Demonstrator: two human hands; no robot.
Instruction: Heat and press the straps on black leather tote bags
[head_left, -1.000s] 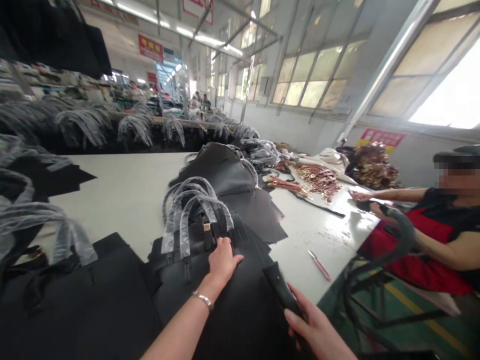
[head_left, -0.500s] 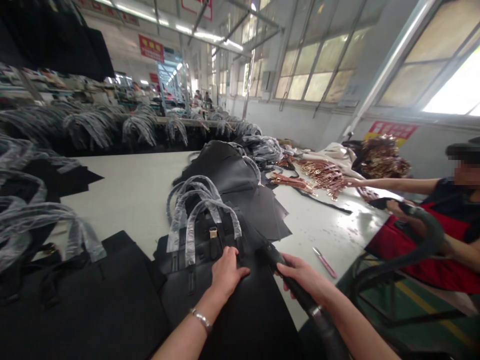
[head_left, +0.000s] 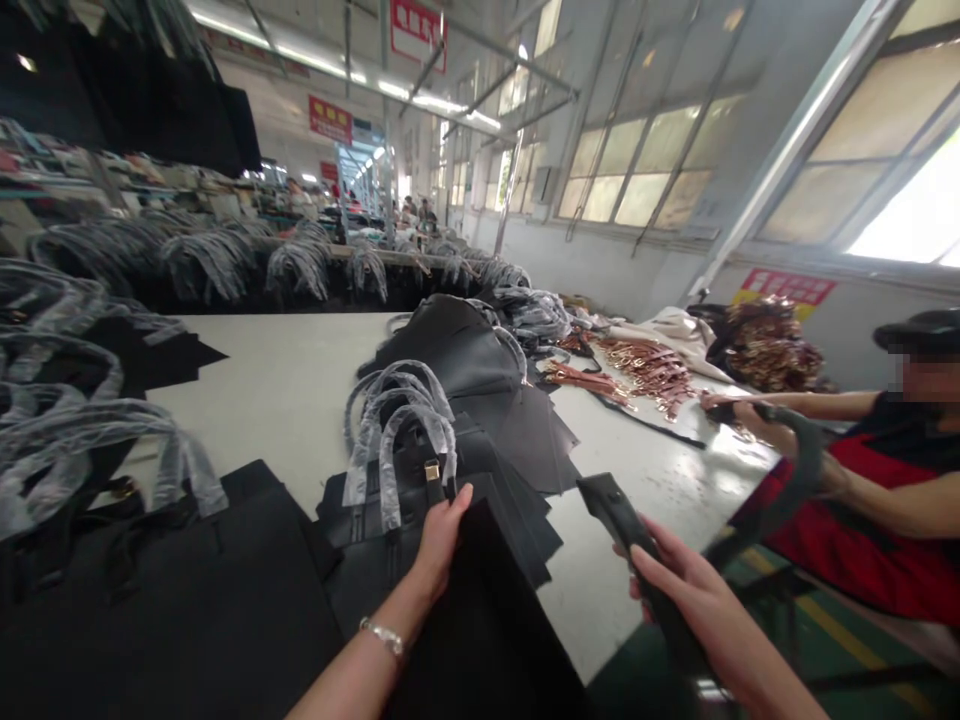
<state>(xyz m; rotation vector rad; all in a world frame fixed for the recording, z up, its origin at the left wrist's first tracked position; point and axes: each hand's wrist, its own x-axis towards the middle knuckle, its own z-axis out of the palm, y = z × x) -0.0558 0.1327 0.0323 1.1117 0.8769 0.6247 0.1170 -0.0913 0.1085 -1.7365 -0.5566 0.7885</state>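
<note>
My left hand [head_left: 436, 545], with a silver bracelet on the wrist, is closed on the upper part of a black handbag [head_left: 487, 620]. Part of the bag stands lifted beside the hand. Plastic-wrapped handles [head_left: 390, 485] and a gold clasp [head_left: 432, 470] show just beyond my fingers. To the right, my right hand [head_left: 667, 570] grips a black hose nozzle [head_left: 616, 508], its flat end pointing forward over the white table, apart from the bag. More flat black bag pieces [head_left: 517, 425] lie fanned out behind.
Black bags with wrapped handles [head_left: 150, 450] are stacked at left. Brown straps with gold hardware [head_left: 649, 370] lie at the far right of the white table [head_left: 247, 380]. A co-worker [head_left: 885, 470] in a red apron holds another black hose [head_left: 806, 450].
My right hand has drawn the nozzle back to the right, off the bag. My left hand, earlier resting on the bag, now grips it and lifts part of it. The pink-handled snips are hidden.
</note>
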